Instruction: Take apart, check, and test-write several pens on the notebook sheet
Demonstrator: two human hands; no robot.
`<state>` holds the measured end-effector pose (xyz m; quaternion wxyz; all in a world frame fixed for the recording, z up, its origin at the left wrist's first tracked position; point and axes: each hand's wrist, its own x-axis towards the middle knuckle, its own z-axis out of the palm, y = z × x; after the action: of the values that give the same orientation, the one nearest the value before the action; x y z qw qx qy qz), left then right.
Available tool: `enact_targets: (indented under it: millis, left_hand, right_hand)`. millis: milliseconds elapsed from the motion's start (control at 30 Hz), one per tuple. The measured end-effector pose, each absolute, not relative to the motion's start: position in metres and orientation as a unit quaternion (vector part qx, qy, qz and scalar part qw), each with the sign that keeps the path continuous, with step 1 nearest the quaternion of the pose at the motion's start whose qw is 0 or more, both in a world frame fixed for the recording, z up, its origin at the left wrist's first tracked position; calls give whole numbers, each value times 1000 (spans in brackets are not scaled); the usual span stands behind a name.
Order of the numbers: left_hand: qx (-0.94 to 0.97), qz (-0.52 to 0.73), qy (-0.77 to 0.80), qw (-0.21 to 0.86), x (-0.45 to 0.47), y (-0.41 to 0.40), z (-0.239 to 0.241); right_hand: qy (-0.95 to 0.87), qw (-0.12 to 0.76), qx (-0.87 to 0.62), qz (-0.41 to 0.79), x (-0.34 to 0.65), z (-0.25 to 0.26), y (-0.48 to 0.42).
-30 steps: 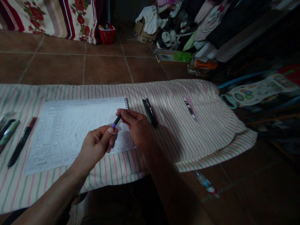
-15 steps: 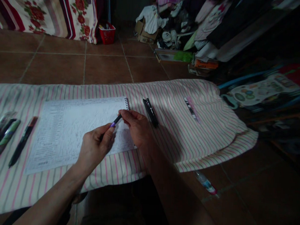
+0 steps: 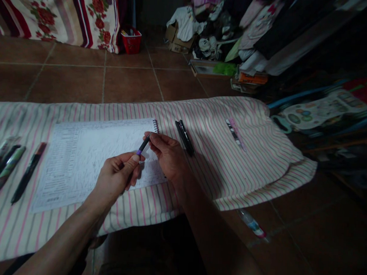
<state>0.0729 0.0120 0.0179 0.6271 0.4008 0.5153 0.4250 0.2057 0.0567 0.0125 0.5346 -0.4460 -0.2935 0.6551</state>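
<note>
Both my hands hold one dark pen with a purple band above a spiral notebook whose open page is covered in scribbles. My left hand is closed round the pen's lower part, thumb by the purple band. My right hand pinches the pen's upper end with its fingertips. The notebook lies on a pink and green striped cloth. Two black pens lie side by side on the cloth just right of my right hand.
Several pens lie in a row at the cloth's left end. A small striped object rests on the cloth's right part. A plastic bottle lies on the tiled floor. Clothes, boxes and a red basket crowd the back.
The pen's upper end has tilted slightly up and down between my hands. Both hands stay in about the same place over the notebook.
</note>
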Motion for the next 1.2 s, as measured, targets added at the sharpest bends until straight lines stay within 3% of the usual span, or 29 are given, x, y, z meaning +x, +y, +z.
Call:
enact_targets:
  millis: [300, 567, 733, 1200]
  left_hand:
    - [422, 426, 560, 571, 77, 9, 16]
    - [341, 439, 447, 701, 74, 11, 20]
    - [328, 417, 435, 728, 71, 11, 19]
    - [444, 424, 563, 553, 78, 7, 12]
  right_hand:
    - [-288, 552, -498, 604, 200, 14, 55]
    - [-272, 530, -452, 664, 203, 13, 55]
    - [-272, 537, -426, 676, 206, 15, 57]
    - [-302, 559, -478, 607, 199, 7, 53]
